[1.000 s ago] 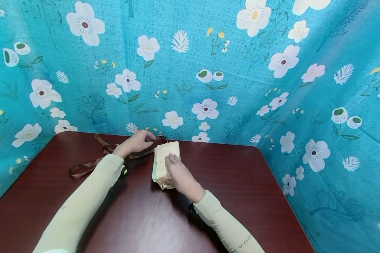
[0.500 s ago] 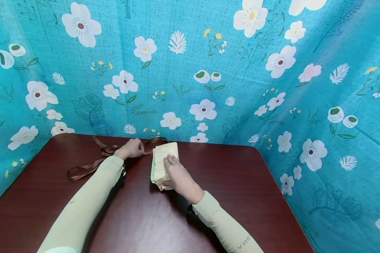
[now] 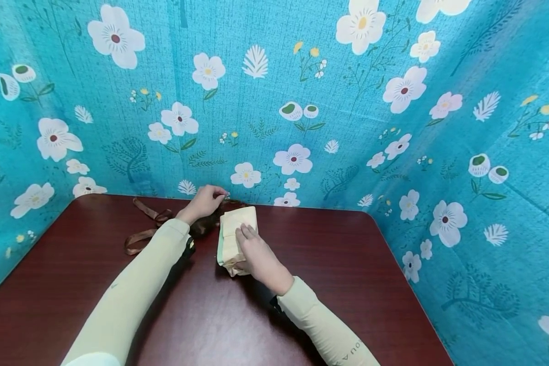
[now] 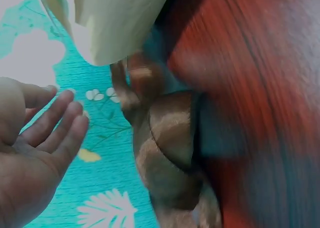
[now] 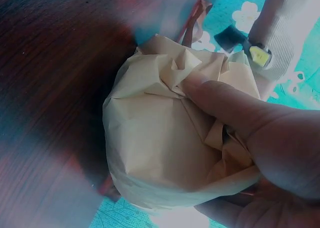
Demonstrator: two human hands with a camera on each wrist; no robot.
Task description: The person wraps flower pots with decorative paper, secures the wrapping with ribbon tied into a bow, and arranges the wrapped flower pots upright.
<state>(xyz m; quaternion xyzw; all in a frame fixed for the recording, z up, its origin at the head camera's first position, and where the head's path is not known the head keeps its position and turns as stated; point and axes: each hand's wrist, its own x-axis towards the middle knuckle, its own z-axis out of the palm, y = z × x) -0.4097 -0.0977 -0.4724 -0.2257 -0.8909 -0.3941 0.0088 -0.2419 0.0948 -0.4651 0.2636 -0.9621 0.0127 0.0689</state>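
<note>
A box-like package (image 3: pixel 238 226) wrapped in cream paper lies on the table, with a pale green strip along its left side. My right hand (image 3: pixel 262 254) holds it, fingers on its upper face and thumb pressed on the crumpled folded end (image 5: pixel 175 77). Left of the package lies a brown satin ribbon (image 3: pixel 142 239), partly bunched behind my left forearm. More of that ribbon (image 4: pixel 167 148) shows close up in the left wrist view, blurred. Just above it is my left hand (image 3: pixel 206 202), fingers loosely bent, with nothing visible between fingers and thumb (image 4: pixel 40 95).
The dark red-brown table (image 3: pixel 329 284) has its back edge just behind the package and ribbon. A blue floral curtain (image 3: pixel 274 117) hangs behind it and along the right side. Black wrist straps (image 3: pixel 189 244) sit over the sleeves.
My left hand dips to the ribbon, then rises and shifts right. The ribbon's left loop has slid right, and more ribbon is bunched beside the package. The right hand keeps its place.
</note>
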